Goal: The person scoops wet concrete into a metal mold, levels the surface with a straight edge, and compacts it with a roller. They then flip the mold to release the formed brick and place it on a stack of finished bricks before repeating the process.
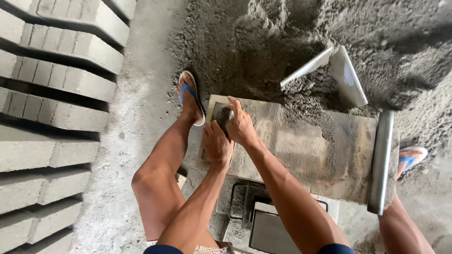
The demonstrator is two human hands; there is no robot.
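On gritty mould lid (301,150), hands gripping knob (225,115)

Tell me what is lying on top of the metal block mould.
Grey cement mix covers much of the metal mould. At its left end both hands, left and right, press together, hiding what is beneath them.

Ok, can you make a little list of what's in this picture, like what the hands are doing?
left hand: pressing on the near end of the block mould
right hand: gripping a dark handle
block mould: flat, dusty, metal bar at one end
sand pile: grey, behind the mould
blocks: grey, in rows on the left
feet: blue flip-flops
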